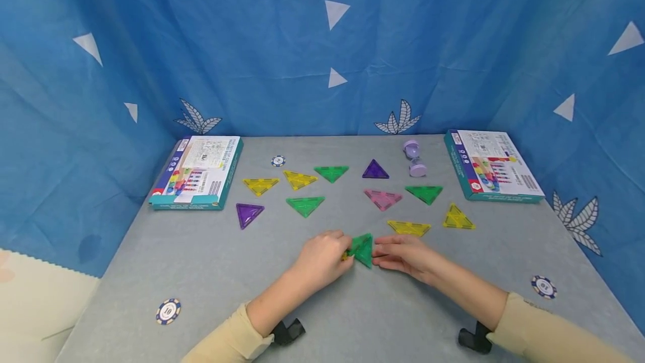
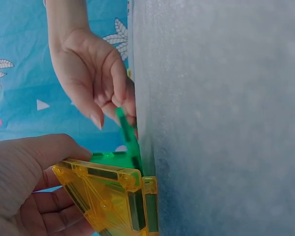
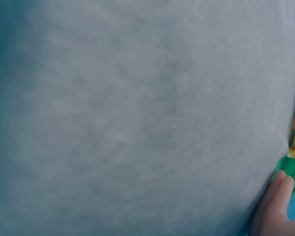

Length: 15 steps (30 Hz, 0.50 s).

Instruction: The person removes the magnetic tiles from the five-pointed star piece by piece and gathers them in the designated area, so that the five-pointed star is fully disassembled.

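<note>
My left hand (image 1: 325,256) grips a small structure of see-through triangular magnetic tiles just above or on the grey table. In the left wrist view, the thumb presses on the edge of a yellow magnetic tile (image 2: 101,196), and a second yellow edge stands close beside it. Green magnetic tiles (image 1: 361,250) join on the far side, one of them tilted up. On the right of the green part is my right hand (image 1: 408,256), its fingers extended along the green edge. Whether they touch the tile is hard to tell.
Several loose triangular tiles lie beyond the hands, including a yellow tile (image 1: 409,228), a pink tile (image 1: 383,199) and a purple tile (image 1: 248,215). Boxes stand at back left (image 1: 199,172) and back right (image 1: 494,167). A purple sandglass (image 1: 415,158) and several poker chips (image 1: 168,311) lie about.
</note>
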Each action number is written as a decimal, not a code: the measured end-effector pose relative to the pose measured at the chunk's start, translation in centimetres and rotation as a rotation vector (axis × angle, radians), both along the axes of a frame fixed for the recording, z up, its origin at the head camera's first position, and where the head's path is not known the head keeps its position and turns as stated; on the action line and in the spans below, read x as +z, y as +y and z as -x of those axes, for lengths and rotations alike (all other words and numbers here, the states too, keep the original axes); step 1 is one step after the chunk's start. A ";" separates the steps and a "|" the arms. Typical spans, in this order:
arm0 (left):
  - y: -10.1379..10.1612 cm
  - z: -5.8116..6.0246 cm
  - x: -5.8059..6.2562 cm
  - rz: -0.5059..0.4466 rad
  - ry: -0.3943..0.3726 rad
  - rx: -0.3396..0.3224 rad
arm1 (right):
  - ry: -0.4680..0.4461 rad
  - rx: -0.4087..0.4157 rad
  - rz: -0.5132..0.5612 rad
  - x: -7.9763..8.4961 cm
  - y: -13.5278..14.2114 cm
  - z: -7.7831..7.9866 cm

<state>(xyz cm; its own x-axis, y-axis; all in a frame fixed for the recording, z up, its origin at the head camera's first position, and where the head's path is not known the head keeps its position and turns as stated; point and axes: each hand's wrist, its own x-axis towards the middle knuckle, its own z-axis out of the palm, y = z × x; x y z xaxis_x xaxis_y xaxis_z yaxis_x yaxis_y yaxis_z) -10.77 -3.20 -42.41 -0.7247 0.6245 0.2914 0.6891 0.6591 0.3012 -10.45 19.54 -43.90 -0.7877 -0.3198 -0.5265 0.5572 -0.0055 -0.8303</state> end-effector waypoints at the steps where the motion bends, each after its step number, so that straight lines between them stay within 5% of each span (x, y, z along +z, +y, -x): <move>1: 0.0 0.0 0.0 -0.001 0.000 -0.001 | 0.000 -0.005 -0.015 -0.1 -0.3 0.1; 15: -0.1 -0.2 0.2 0.003 0.003 -0.012 | -0.033 -0.031 -0.039 -0.5 -1.9 0.8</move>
